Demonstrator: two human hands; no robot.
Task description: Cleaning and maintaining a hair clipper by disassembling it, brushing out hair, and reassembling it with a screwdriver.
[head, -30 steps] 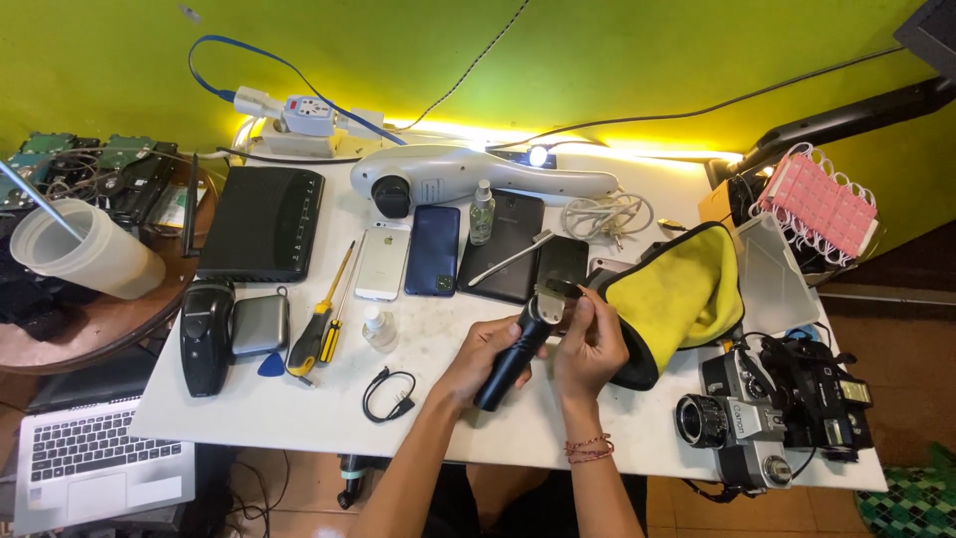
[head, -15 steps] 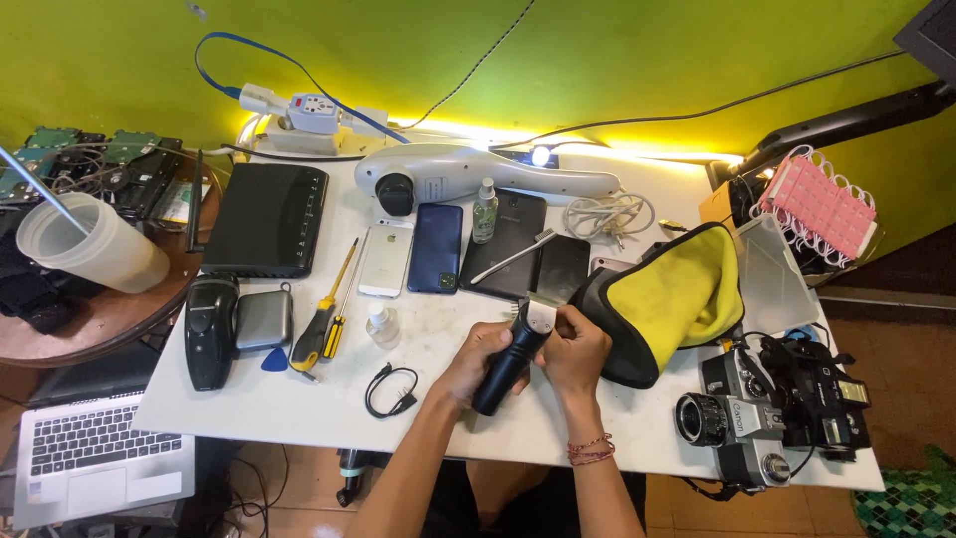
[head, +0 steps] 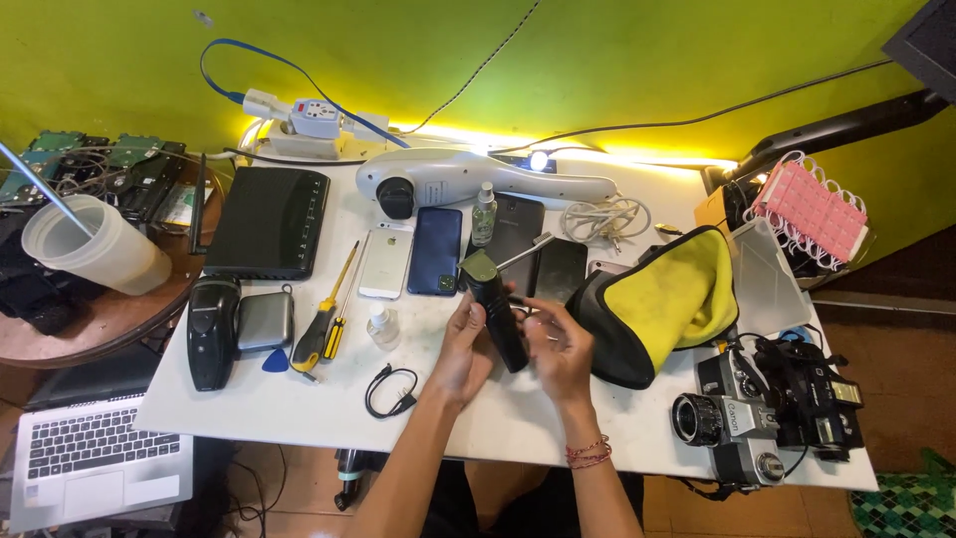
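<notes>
Now the left hand (head: 460, 349) and right hand (head: 558, 349) had lifted the black trimmer (head: 495, 304) upright, both gripping it, its head turned away.

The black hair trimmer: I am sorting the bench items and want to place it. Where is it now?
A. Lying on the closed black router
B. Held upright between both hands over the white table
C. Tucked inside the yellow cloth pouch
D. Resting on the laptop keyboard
B: the black hair trimmer stands between the left hand and right hand above the white table.
</notes>
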